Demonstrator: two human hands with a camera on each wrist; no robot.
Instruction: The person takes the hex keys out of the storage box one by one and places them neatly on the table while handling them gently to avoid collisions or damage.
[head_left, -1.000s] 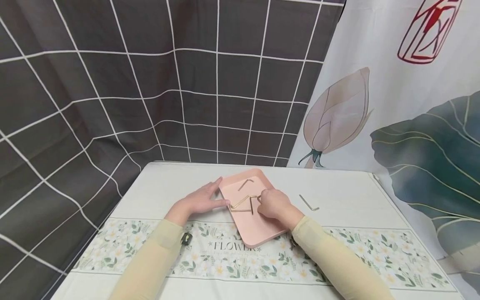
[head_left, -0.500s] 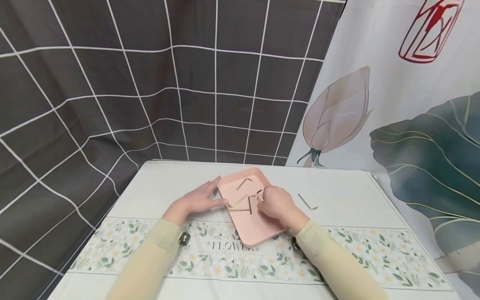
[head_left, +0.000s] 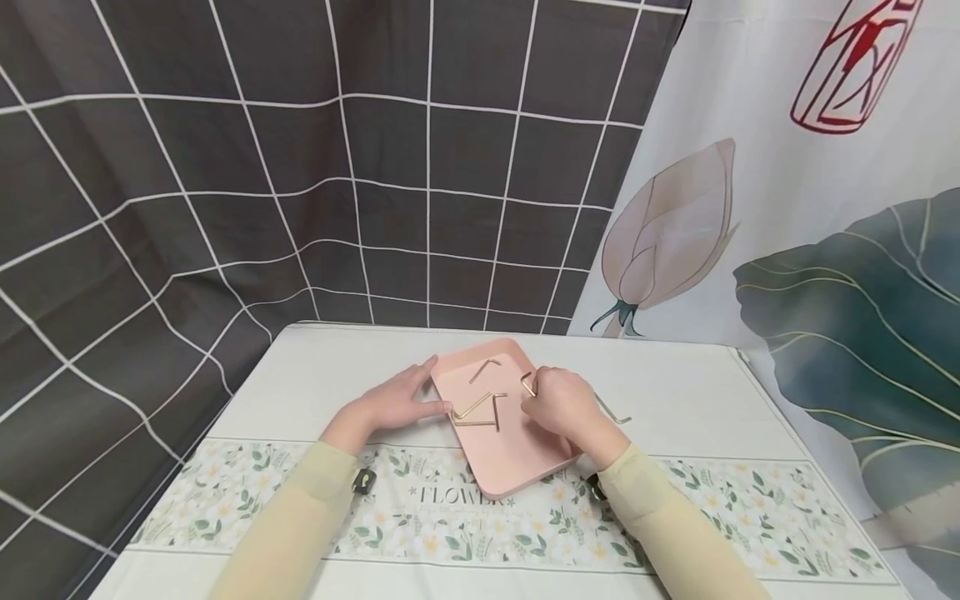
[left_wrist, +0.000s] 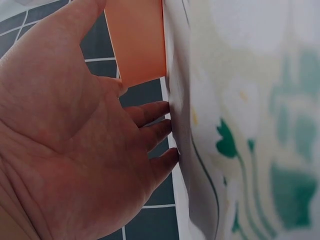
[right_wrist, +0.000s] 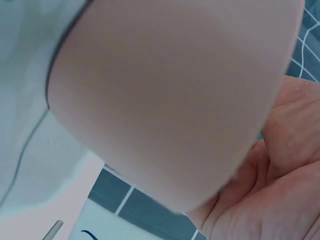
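A pink rectangular tray lies at an angle on the table, holding several L-shaped hex keys, one near its far end and others by its left side. My left hand touches the tray's left side with thumb and index finger spread; in the left wrist view its other fingers reach the tablecloth. My right hand pinches another hex key over the tray's right side, its short bent end showing. Its fingertips are hidden in the head view, and the tray wall covers them in the right wrist view.
One hex key lies on the white tablecloth right of the tray, partly behind the right hand. A floral band crosses the cloth in front. A dark gridded curtain and a printed curtain hang behind the table.
My right hand has moved slightly right and away within the tray, carrying the pinched hex key apart from the others. My left hand stays at the tray's left side.
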